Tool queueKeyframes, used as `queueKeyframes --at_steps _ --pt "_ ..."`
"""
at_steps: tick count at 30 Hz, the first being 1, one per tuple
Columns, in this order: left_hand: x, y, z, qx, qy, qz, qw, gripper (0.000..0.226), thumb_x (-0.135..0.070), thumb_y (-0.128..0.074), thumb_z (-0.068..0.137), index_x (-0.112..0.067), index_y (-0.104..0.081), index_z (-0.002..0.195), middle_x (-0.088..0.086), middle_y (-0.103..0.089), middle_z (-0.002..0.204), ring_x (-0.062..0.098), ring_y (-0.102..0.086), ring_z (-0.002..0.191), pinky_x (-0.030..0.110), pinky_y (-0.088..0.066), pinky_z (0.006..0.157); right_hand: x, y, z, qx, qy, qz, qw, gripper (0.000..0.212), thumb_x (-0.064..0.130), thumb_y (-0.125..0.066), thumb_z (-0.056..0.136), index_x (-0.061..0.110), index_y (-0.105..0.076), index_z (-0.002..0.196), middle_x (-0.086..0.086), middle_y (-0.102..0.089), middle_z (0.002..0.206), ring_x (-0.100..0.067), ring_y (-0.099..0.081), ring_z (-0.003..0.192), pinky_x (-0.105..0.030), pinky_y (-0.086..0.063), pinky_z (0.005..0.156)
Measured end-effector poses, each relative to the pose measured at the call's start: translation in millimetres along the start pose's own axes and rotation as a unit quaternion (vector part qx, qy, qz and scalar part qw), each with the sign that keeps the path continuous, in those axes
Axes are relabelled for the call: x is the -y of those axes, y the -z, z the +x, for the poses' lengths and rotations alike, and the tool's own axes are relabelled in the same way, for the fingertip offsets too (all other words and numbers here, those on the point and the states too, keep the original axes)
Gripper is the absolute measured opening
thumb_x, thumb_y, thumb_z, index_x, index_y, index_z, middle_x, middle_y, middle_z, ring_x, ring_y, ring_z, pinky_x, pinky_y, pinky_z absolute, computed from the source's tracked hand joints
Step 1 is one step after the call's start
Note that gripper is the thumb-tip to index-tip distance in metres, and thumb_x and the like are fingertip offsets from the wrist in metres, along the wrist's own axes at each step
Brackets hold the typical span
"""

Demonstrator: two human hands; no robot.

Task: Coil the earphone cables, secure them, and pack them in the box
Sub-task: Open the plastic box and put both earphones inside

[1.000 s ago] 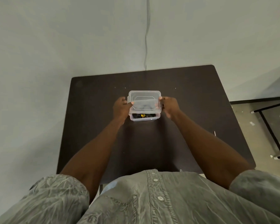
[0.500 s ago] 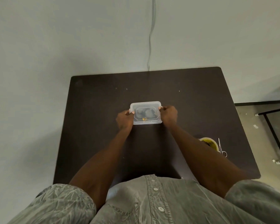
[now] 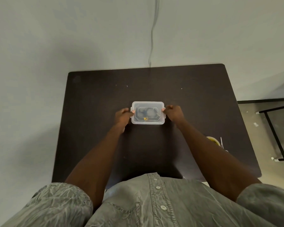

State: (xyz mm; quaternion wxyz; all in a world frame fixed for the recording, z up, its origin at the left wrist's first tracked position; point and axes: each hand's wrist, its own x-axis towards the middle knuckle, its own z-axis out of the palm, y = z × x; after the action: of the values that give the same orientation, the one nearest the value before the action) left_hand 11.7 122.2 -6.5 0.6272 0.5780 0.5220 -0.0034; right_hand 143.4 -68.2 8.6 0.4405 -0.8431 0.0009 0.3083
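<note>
From the head view, the clear lidded box (image 3: 147, 113) sits flat near the middle of the dark desk (image 3: 92, 102), its long axis running parallel to the far edge. The left hand (image 3: 122, 115) pinches its left end, the right hand (image 3: 173, 112) its right end, fingers curled closed on the rim. Dark contents show dimly through the lid.

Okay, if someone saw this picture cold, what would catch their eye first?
Probably the clear plastic box, lid on, near the middle of the dark table, pale against it. The left hand and right hand press on its short ends, with dark contents and a yellow speck showing through the lid. At the right edge sits a yellowish round object, partly hidden.
</note>
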Motion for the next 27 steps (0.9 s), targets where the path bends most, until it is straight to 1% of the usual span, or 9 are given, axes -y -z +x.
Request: queueKeyframes --at_steps 2,5,7,10,14,16,19,24,27 --pt "-4.4 1.6 1.2 0.054 -0.04 0.025 0.997 0.05 -0.011 -0.065 0.089 -0.014 -0.052 0.137 0.001 -0.062 0.127 0.018 -0.059 0.114 0.031 -0.048 0.095 2.5 2.6 -0.8 0.047 0.029 -0.042 0.998 0.006 0.016 -0.057 0.096 0.014 -0.062 0.094 0.001 -0.061 0.087 -0.011 -0.055 0.075 -0.017 -0.04 0.058" --pt "-11.1 4.2 3.9 0.12 -0.038 0.06 0.99 0.053 -0.007 -0.058 0.093 -0.017 -0.044 0.143 0.0 -0.057 0.134 0.018 -0.055 0.12 0.031 -0.044 0.099 4.2 5.4 -1.0 0.095 0.047 -0.08 0.991 0.023 0.017 -0.049 0.1 0.012 -0.063 0.117 0.002 -0.063 0.098 -0.005 -0.056 0.076 -0.02 -0.042 0.065" --pt "-14.6 6.7 6.6 0.124 -0.01 0.061 0.99 0.053 -0.006 -0.059 0.092 -0.012 -0.044 0.142 0.003 -0.058 0.131 0.019 -0.055 0.114 0.027 -0.043 0.09 5.1 7.3 -0.3 0.102 0.036 -0.072 0.992 0.021 0.019 -0.05 0.1 0.012 -0.064 0.113 0.002 -0.065 0.091 -0.005 -0.058 0.073 -0.023 -0.042 0.072" --pt "-21.1 11.2 8.4 0.11 0.019 0.053 0.992 0.044 -0.005 -0.067 0.086 -0.007 -0.055 0.128 0.008 -0.064 0.118 0.017 -0.06 0.095 0.026 -0.046 0.071 4.7 8.9 4.8 0.092 0.004 -0.049 0.994 0.018 0.022 -0.057 0.097 0.006 -0.066 0.1 -0.004 -0.066 0.084 -0.01 -0.06 0.066 -0.024 -0.049 0.061" --pt "-24.4 9.2 2.1 0.043 0.023 0.028 0.998 0.024 0.0 -0.075 0.077 -0.002 -0.061 0.097 0.016 -0.067 0.1 0.025 -0.065 0.086 0.035 -0.057 0.07 -0.1 -0.1 6.7 -0.012 -0.032 0.002 0.999 0.024 0.014 -0.073 0.082 0.002 -0.057 0.069 -0.015 -0.061 0.074 -0.025 -0.062 0.066 -0.05 -0.059 0.074" --pt "-21.7 3.0 -2.2 -0.026 0.009 0.047 0.999 0.021 -0.004 -0.08 0.073 -0.006 -0.059 0.077 0.016 -0.068 0.093 0.027 -0.067 0.08 0.037 -0.058 0.064 3.2 -5.2 -0.2 -0.071 -0.053 0.001 0.996 0.028 0.018 -0.076 0.08 0.005 -0.057 0.064 -0.012 -0.062 0.074 -0.025 -0.061 0.068 -0.041 -0.057 0.066" --pt "-15.1 -7.6 -10.2 -0.121 -0.034 0.142 0.982 0.023 -0.019 -0.082 0.071 -0.013 -0.06 0.067 0.01 -0.071 0.083 0.025 -0.069 0.074 0.039 -0.06 0.069 8.6 -12.7 -12.7 -0.115 -0.062 -0.085 0.988 0.021 0.024 -0.07 0.088 0.006 -0.063 0.079 -0.008 -0.06 0.083 -0.023 -0.057 0.074 -0.025 -0.04 0.059" --pt "-15.4 -16.2 -22.7 -0.166 -0.088 0.244 0.951 0.009 -0.016 -0.069 0.08 -0.01 -0.068 0.074 0.01 -0.071 0.082 0.027 -0.067 0.078 0.032 -0.05 0.062 12.6 -29.6 -31.1 -0.146 0.043 -0.249 0.957 0.021 0.014 -0.056 0.095 0.001 -0.066 0.106 -0.015 -0.065 0.108 -0.03 -0.061 0.102 -0.038 -0.052 0.082" --pt "-14.8 -21.5 -31.2 -0.184 -0.129 0.311 0.923 0.015 -0.016 -0.06 0.088 -0.005 -0.069 0.083 0.013 -0.07 0.085 0.029 -0.066 0.08 0.033 -0.043 0.06 11.2 -30.7 -34.2 -0.146 0.101 -0.328 0.928 0.025 0.016 -0.049 0.1 0.001 -0.063 0.114 -0.015 -0.061 0.116 -0.028 -0.054 0.111 -0.037 -0.047 0.09"
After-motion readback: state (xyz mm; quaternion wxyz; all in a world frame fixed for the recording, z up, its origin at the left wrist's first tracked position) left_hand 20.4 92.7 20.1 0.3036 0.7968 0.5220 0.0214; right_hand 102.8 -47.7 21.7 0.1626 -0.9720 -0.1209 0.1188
